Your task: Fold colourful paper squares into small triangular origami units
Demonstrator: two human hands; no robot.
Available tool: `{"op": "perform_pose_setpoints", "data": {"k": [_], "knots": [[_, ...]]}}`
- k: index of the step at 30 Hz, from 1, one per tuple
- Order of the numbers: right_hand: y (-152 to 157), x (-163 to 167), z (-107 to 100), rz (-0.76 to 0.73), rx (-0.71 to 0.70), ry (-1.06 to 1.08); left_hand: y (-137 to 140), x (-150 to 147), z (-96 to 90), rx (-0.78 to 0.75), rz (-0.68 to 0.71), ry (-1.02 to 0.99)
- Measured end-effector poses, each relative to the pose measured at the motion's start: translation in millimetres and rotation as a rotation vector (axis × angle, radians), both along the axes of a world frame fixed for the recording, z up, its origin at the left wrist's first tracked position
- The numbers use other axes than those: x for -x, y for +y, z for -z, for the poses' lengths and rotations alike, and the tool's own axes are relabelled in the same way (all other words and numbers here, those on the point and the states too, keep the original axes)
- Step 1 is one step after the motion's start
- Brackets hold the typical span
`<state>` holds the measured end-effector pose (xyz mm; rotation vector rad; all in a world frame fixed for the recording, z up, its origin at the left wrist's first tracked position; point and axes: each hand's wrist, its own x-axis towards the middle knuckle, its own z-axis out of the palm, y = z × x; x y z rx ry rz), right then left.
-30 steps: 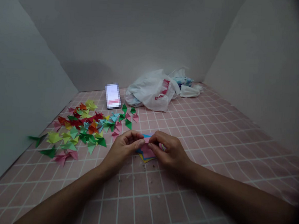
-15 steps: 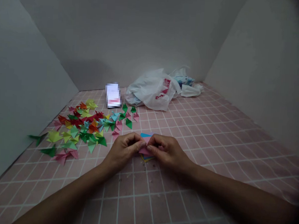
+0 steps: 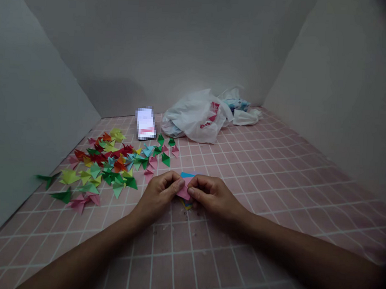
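Note:
A small piece of pink origami paper [image 3: 184,193] is pinched between my two hands, in the middle of the head view. My left hand [image 3: 162,190] grips its left side with thumb and curled fingers. On the other side, my right hand [image 3: 211,193] is closed with its thumb and forefinger at the paper's right edge. Beneath both hands lie more coloured sheets, with a blue sheet [image 3: 187,175] showing at the top and yellow at the bottom. My fingers hide much of the pink paper, so its exact folds cannot be made out.
Many folded paper cranes [image 3: 113,166] in several colours spread over the pink tiled surface [image 3: 276,175] at left. A lit phone [image 3: 146,123] leans near the back wall. Beside it lies a crumpled white plastic bag [image 3: 195,114]. Walls [image 3: 28,108] rise on the left, back and right.
The thumbs have drawn slightly apart, and the pink paper between them now shows more and sits tilted. The left thumb has moved up a little. The cranes, phone and bag stay put.

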<state>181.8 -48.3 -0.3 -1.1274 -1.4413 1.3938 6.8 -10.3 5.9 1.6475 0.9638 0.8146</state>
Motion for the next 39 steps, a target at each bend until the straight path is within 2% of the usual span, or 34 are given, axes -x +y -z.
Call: {"op": "perform_pose_setpoints", "data": {"k": [4,6,9,11,16,19,23,26,30,35,39], "knots": [[0,3,1,0.049,-0.019,-0.05,-1,-2,3.2,0.143,0.016,-0.053],[0,3,1,0.028,0.024,-0.04,-1,-2,1.9,0.197,0.011,-0.058],[1,4,1,-0.005,0.124,0.064,-1,-1,-2.1,0.21,-0.004,-0.057],[1,4,1,0.004,0.141,0.091,0,-1,-3.8,0.194,-0.017,-0.052],[-1,4,1,0.061,0.057,-0.005,-1,-3,-2.9,0.21,-0.023,-0.05],[-3,4,1,0.054,0.015,-0.042,-3,-4,-3.4,0.251,-0.024,-0.054],[-3,3,0,0.033,-0.019,-0.02,-4,-2,-4.9,0.224,-0.017,-0.06],[-1,2,1,0.011,0.053,0.061,-1,1,-2.8,0.223,-0.051,-0.116],[2,1,5,-0.009,0.204,0.325,3,4,2.8,0.281,-0.11,-0.3],[4,0,5,-0.095,0.369,0.595,0,-1,6.7,0.431,0.05,-0.42],[4,2,4,-0.198,0.431,0.659,-4,-3,7.3,0.455,0.09,-0.471]]}}
